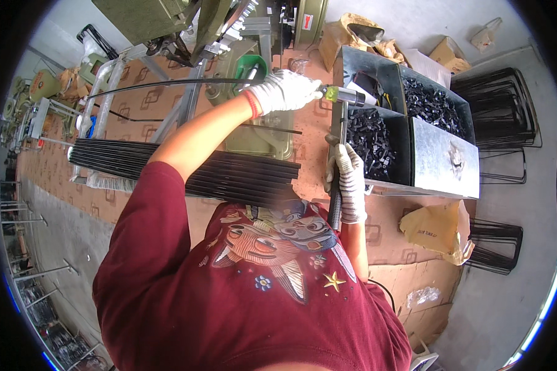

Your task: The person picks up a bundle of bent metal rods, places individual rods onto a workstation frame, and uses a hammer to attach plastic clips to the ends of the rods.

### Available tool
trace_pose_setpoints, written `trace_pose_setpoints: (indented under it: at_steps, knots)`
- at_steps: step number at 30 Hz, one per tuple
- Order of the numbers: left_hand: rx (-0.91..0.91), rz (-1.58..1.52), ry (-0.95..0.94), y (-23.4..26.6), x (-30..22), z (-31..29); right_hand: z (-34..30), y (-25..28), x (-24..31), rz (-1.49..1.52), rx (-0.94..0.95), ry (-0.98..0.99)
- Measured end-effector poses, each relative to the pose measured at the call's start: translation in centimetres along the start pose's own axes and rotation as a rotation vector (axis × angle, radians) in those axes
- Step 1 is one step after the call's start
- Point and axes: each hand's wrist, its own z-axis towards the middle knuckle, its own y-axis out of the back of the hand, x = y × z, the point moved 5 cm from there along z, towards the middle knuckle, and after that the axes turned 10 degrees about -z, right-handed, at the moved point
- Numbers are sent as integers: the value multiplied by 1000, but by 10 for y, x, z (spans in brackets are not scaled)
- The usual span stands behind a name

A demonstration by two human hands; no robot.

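Observation:
My left hand [284,93], in a white knit glove with a red cuff, is stretched forward with its fingers closed on the near end of a short black and yellow-green cylindrical tool [351,96]. The tool points right, over the edge of a metal bin. Below it my right hand [351,176], also gloved, is wrapped round a long dark bar [335,210] close to my body. The bar runs up alongside the bin toward the tool; whether they touch I cannot tell. A bundle of black bars [229,173] lies to the left, under my left arm.
Metal bins [442,151] at right hold many small black parts [371,139]. A green machine [151,25] stands ahead, near a green cup [251,67]. Black wire frames [501,108] lean on the right wall. A yellow sack [439,229] lies below the bins.

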Motion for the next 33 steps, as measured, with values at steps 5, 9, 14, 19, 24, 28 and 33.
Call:
trace_pose_setpoints:
  at_steps: [5,9,14,19,24,28,33]
  knots:
    - [-4,-45,2,2,2,3,-2,2,-1,18,-33,14]
    - [37,-15,23,3,2,3,-4,3,-2,48,-75,12]
    - [-65,-33,-63,2,3,1,-10,3,3,68,-226,37]
    - [35,-51,-2,4,2,4,-2,-15,-1,-88,-133,5]
    - [-36,-61,-63,4,1,0,-8,-3,4,10,-321,74]
    - [36,-141,46,10,10,-12,-13,-8,3,17,-268,59]
    - [13,-29,224,31,39,-62,-19,12,3,9,-403,126]
